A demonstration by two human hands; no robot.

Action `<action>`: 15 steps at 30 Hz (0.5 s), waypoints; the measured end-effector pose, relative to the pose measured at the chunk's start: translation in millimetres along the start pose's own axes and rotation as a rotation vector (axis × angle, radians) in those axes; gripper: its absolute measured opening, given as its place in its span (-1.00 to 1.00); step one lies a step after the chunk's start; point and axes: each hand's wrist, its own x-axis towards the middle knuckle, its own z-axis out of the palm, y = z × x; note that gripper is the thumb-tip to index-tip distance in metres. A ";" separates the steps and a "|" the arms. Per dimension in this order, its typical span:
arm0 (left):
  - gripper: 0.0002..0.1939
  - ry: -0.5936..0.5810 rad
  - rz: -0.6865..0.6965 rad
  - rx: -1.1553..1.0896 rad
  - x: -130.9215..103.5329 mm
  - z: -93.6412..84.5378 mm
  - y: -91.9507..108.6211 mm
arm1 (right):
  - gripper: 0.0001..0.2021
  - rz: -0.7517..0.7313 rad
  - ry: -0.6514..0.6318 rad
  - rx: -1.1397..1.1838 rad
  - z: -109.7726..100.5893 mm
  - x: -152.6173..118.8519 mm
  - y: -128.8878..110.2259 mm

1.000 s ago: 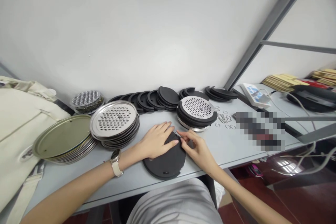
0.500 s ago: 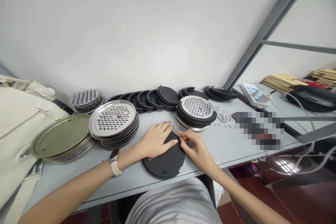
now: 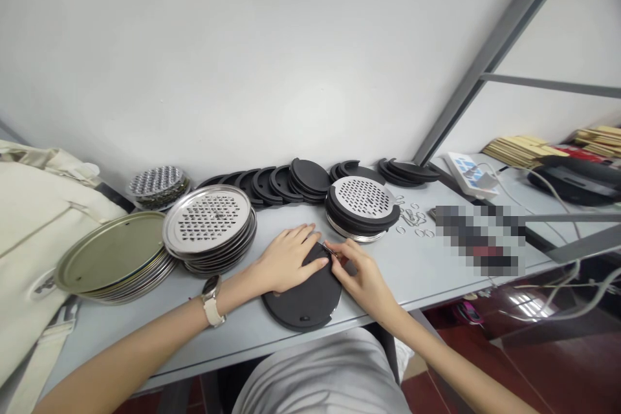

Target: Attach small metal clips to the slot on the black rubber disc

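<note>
My left hand (image 3: 291,260) lies flat with its fingers spread on a round black disc (image 3: 303,301) near the table's front edge. At the disc's far right rim, my right hand (image 3: 356,275) pinches a small silvery metal piece (image 3: 330,250); whether it is a ring or a clip I cannot tell. A slot shows in the disc close to its near rim. Just beyond my hands stands a stack topped by a perforated metal plate (image 3: 367,196) with a black rim around its near side.
Loose metal rings and clips (image 3: 414,218) lie to the right. Perforated metal plates (image 3: 208,217) and green trays (image 3: 114,252) are stacked at the left. Several black pieces (image 3: 264,184) lean along the wall. A beige bag (image 3: 43,233) fills the left edge.
The metal piece between my right fingers has turned slightly at the disc's rim. My left hand stays in place on the disc.
</note>
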 end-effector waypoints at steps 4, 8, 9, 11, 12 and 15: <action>-0.39 0.010 -0.008 -0.015 -0.3 0.2 0.1 | -0.74 0.019 0.017 0.018 0.4 0.1 0.8; -0.42 0.018 -0.020 -0.031 -0.6 0.7 0.1 | -0.76 0.034 0.045 0.019 0.7 0.2 1.7; -0.42 0.017 -0.024 -0.032 -0.5 0.8 0.1 | -0.76 0.029 0.049 0.013 0.8 0.2 1.9; -0.42 0.015 -0.030 -0.032 -0.3 1.2 0.2 | -0.76 0.009 0.054 -0.003 1.1 0.2 2.1; -0.42 0.016 -0.030 -0.032 -0.3 1.4 0.3 | -0.75 -0.003 0.054 -0.011 1.2 0.0 2.3; -0.41 0.025 -0.027 -0.034 -0.3 2.3 0.2 | -0.75 -0.028 0.046 -0.025 1.8 -0.7 3.1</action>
